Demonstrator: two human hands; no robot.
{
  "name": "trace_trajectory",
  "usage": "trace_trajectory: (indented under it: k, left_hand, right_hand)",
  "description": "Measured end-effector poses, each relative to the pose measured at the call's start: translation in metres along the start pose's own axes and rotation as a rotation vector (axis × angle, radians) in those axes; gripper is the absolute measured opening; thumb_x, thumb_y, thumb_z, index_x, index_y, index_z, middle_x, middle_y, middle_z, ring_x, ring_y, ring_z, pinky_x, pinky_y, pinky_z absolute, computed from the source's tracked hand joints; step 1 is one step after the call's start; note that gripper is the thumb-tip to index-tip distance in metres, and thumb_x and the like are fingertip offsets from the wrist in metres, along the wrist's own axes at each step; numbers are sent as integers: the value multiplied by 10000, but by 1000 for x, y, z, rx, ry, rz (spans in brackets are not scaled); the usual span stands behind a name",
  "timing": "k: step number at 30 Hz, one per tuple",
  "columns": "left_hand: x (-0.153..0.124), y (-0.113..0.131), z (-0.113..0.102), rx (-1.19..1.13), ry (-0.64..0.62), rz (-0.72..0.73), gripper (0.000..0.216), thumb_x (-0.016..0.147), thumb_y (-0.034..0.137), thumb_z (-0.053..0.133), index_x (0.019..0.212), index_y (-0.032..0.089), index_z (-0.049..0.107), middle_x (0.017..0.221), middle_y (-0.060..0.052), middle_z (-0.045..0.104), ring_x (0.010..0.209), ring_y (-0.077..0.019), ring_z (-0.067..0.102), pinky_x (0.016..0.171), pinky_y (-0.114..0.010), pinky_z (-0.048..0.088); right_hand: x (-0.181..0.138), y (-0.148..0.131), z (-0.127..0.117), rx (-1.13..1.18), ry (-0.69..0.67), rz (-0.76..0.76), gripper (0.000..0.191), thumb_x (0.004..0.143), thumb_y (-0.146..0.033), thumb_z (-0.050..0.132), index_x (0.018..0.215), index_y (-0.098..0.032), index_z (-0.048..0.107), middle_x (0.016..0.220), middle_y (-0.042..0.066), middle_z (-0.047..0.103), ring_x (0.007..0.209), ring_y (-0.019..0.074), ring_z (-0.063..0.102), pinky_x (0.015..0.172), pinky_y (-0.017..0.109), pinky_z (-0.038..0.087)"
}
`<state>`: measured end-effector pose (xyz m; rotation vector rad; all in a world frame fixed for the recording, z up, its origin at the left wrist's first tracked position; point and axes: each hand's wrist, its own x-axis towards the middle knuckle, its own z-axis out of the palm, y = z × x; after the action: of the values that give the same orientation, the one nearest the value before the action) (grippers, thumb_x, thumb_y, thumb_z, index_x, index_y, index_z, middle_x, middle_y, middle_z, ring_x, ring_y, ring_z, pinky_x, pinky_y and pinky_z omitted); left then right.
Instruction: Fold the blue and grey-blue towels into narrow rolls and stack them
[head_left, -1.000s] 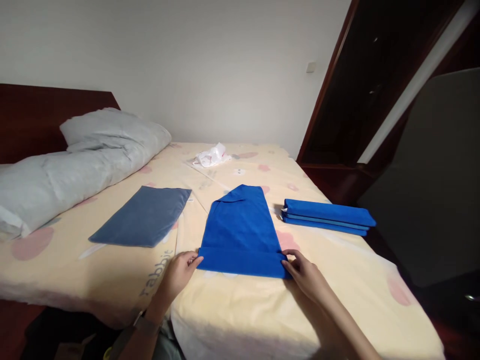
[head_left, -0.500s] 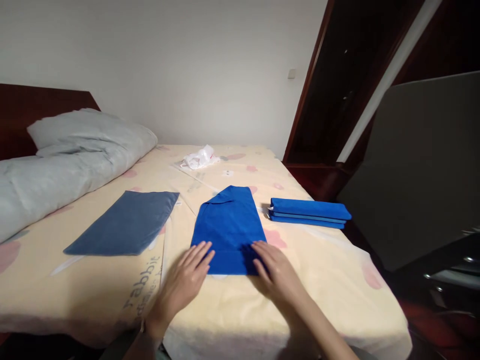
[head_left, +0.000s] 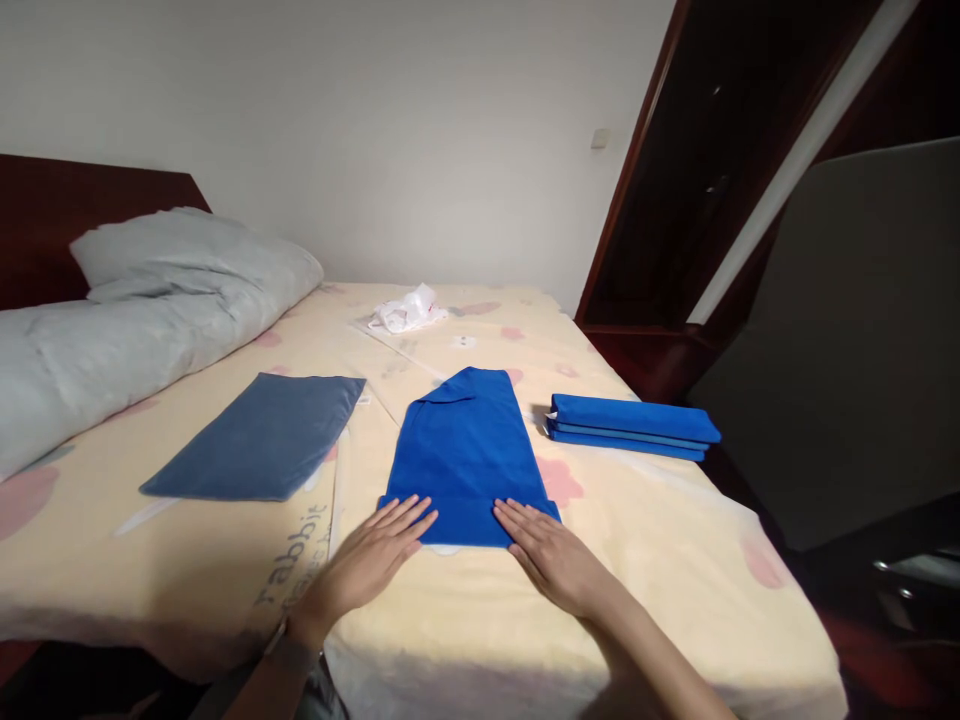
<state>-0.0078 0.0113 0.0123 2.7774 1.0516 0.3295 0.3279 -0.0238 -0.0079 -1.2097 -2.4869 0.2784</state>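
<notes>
A blue cloth (head_left: 469,445) lies on the bed in front of me, its near edge folded over into a flat band. One far corner, on the left, is turned inward. My left hand (head_left: 386,550) rests with fingers stretched out on the left end of the band. On the right end lies my right hand (head_left: 547,550), its fingers also extended flat. Neither hand grips the cloth. To the right sits a stack of folded blue cloths (head_left: 630,425). A grey-blue cloth (head_left: 259,440) is spread flat on the left.
The bed sheet (head_left: 660,580) is pale yellow with printed shapes and lettering. A grey quilt (head_left: 165,300) is bunched at the left by the wooden headboard (head_left: 97,210). A crumpled white plastic bag (head_left: 409,310) lies toward the wall. Dark furniture (head_left: 840,350) stands beyond the bed's right edge.
My hands have flattened out over the folded band, and its ends now show past the cloth's sides. The whole view has shifted slightly.
</notes>
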Motion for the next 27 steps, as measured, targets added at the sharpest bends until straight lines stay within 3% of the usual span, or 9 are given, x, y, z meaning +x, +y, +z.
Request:
trace_trajectory:
  k: [6, 12, 19, 23, 27]
  left_hand:
    - [-13, -12, -3, -91, 20, -95, 558, 1001, 347, 493, 1531, 363, 317, 1592, 7, 327, 1459, -230, 331, 1189, -427, 325]
    - [-16, -22, -15, -254, 124, -249, 576, 853, 132, 533, 1386, 348, 565, 1481, 6, 516, 1369, -215, 482, 1136, -382, 412]
    - [-13, -40, -12, -489, 205, -367, 322, 900, 374, 565, 1163, 264, 715, 1330, -57, 651, 1242, -247, 597, 1075, -381, 462]
    - [-9, -43, -14, -562, 214, -488, 399, 898, 513, 555, 1161, 252, 702, 1241, -69, 702, 1192, -281, 627, 1033, -388, 478]
    - [-5, -44, -13, -531, 239, -510, 405, 897, 549, 523, 1106, 247, 694, 1163, -68, 728, 1116, -281, 655, 995, -370, 486]
  right_hand:
    - [-14, 8, -14, 49, -11, 116, 568, 997, -302, 448, 1547, -235, 323, 1565, 53, 347, 1449, 268, 334, 1195, 501, 316]
    - [-9, 9, -27, 162, 39, 208, 687, 777, -138, 509, 1459, -211, 499, 1482, 72, 495, 1371, 279, 463, 1163, 462, 370]
    - [-7, 20, -39, 517, 195, 438, 355, 905, -289, 439, 1146, -219, 690, 1232, 67, 689, 1118, 265, 644, 1011, 431, 487]
    - [-9, 25, -41, 536, 206, 433, 374, 824, -278, 534, 1162, -209, 681, 1177, 76, 706, 1040, 267, 665, 940, 401, 519]
    - [-12, 25, -42, 419, 165, 357, 436, 764, -255, 595, 1188, -238, 697, 1287, 79, 656, 1146, 286, 621, 992, 401, 486]
